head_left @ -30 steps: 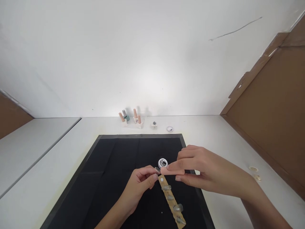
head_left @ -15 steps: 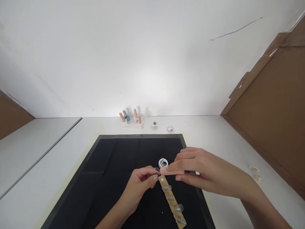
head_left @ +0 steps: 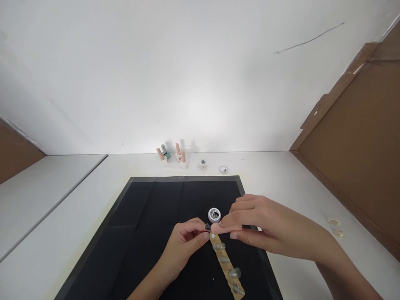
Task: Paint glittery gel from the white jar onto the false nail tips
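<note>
A small dark grey press-on nail [head_left: 208, 227] sits between the thumb and index finger of my left hand [head_left: 189, 237]. From the right, my right hand [head_left: 259, 223] reaches over with its index fingertip at the nail; whether it presses on it I cannot tell. The right thumb is held apart below the fingers, with nothing visible between. Just under the fingertips begins a tan strip [head_left: 225, 268], carrying several greyish translucent press-on nails [head_left: 234, 273] and a white dot at its top end. Behind the fingers stands a small open round pot [head_left: 214, 214] with silvery, dark flakes.
A black mat [head_left: 150, 225] with a grey border lies on the white table. Along its back stand several nail polish bottles [head_left: 181, 157], a small clear jar [head_left: 203, 163] and a round lid [head_left: 223, 169]. Two small pale discs [head_left: 337, 233] lie at right. Cardboard [head_left: 353, 146] walls the right side.
The nail in my left fingers has tilted and now looks darker. My right index fingertip has shifted very slightly; the strip and pot stay in place.
</note>
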The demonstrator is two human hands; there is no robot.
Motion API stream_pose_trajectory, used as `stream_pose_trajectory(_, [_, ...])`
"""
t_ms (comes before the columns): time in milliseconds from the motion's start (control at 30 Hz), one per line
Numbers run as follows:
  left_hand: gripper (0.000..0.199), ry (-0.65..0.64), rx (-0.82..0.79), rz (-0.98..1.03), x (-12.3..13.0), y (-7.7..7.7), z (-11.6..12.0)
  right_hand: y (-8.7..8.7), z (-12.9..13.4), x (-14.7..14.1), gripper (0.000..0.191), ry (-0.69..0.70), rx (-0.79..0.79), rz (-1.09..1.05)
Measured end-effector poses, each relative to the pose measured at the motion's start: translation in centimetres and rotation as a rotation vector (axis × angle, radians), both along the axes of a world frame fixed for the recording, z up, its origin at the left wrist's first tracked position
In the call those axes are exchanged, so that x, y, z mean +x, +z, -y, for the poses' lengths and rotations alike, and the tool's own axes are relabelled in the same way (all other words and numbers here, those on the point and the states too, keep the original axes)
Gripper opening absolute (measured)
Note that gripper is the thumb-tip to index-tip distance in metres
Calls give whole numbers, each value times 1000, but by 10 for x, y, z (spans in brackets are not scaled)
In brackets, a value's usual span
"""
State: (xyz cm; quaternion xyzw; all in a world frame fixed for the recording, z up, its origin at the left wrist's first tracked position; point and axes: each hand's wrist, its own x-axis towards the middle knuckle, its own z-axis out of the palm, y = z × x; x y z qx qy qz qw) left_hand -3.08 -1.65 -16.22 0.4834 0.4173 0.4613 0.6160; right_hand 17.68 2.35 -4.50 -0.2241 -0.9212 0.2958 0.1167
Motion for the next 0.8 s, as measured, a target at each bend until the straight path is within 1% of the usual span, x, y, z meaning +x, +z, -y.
stream_pose_trajectory(233, [22, -6, 39, -58, 0, -1, 0, 1, 1, 0, 22, -5, -26, 16])
stream_pose_trajectory(467, [22, -30, 150, -160, -1, -1, 2, 2, 0, 0, 23, -10, -43, 17])
stream_pose_trajectory(633, [20, -28, 212, -213, -1, -1, 2, 2, 0, 0, 21, -7, -49, 13])
stream_pose_trajectory(800, [18, -35, 234, -235, -2, -2, 2, 2, 1, 0, 22, 0, -63, 7])
